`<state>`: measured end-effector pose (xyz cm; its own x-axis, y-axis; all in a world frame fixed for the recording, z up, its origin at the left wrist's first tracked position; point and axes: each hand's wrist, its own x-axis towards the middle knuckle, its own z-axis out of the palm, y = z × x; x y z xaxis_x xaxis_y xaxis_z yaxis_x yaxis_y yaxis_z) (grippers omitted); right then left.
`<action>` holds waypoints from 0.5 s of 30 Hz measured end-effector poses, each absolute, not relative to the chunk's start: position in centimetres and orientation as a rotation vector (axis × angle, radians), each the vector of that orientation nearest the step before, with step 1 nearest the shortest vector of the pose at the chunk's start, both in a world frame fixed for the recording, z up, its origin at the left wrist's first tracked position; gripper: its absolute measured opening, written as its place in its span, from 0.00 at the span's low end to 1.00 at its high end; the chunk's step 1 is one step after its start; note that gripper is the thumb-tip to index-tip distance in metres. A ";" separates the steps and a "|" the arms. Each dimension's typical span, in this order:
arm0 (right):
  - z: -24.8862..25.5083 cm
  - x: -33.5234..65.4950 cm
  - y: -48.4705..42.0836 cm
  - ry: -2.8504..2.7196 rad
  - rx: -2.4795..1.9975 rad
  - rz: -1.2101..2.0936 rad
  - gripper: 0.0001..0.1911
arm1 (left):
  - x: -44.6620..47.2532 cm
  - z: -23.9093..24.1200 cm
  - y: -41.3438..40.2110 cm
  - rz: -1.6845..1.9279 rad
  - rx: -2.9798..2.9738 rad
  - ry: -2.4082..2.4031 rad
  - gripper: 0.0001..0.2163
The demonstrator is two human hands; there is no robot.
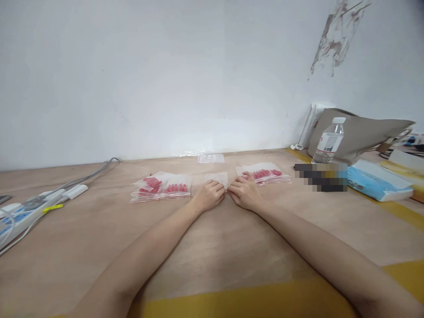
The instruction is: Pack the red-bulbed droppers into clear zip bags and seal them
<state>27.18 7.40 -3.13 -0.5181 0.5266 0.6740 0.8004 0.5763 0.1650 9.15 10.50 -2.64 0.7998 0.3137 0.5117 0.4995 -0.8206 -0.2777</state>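
My left hand [210,194] and my right hand [244,192] meet near the middle of the table, fingers closed in pinches. Between them they hold the near edge of a small clear zip bag [217,177], which looks flat. The fingertips partly hide its edge. Left of my left hand lie overlapping clear zip bags with red pieces [176,188] inside. Another clear bag with red pieces [263,173] lies just behind my right hand. Farther back, a flat clear bag [212,158] rests near the wall.
On the left is a power strip [23,216] with plugs and cables. To the right stand a water bottle [329,141] and a grey bag [361,132], with a blue tissue pack [377,181] and a blurred-out dark object [321,177] in front. Yellow tape [232,300] runs along the near edge.
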 end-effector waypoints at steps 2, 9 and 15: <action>-3.0 27.3 7.3 -2.233 -1.046 -0.627 0.12 | 8.9 -2.5 10.3 -0.643 -2.559 -0.613 0.11; -2.9 28.5 7.1 -2.198 -1.107 -0.598 0.12 | 6.1 -1.8 9.7 -0.681 -2.512 -0.579 0.12; -2.8 29.0 7.0 -2.200 -1.111 -0.611 0.12 | 4.3 -2.2 9.8 -0.672 -2.464 -0.623 0.12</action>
